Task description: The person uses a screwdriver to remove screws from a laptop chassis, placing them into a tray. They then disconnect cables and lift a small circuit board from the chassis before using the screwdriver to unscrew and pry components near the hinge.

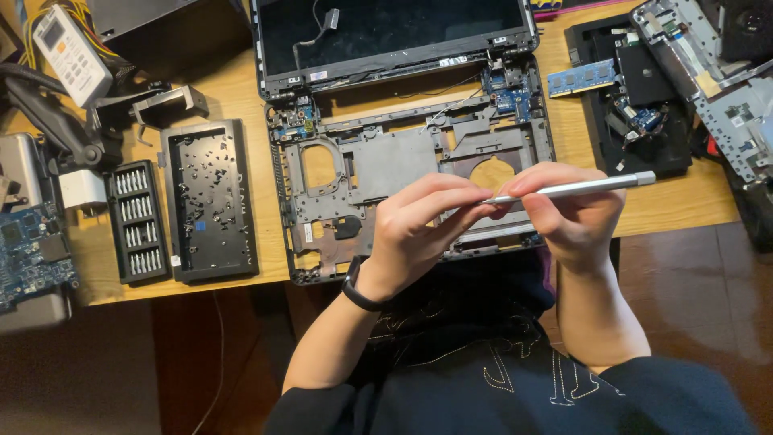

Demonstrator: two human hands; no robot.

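Observation:
A silver pen-shaped screwdriver [584,187] lies level between both hands, above a stripped laptop base [386,161]. My right hand [573,216] grips its shaft. My left hand [423,229], with a black band on the wrist, pinches the tip end with thumb and fingers. The tip itself is hidden by the fingers. The laptop's bare grey frame has small blue circuit boards at its hinge corners, and its open screen lid [394,32] lies flat behind it.
Left of the laptop stand a black tray with loose screws [208,201] and a black bit holder [138,221]. A blue memory stick [581,79], black laptop parts [636,97] and a grey panel [717,89] lie at right. A circuit board [28,254] sits far left.

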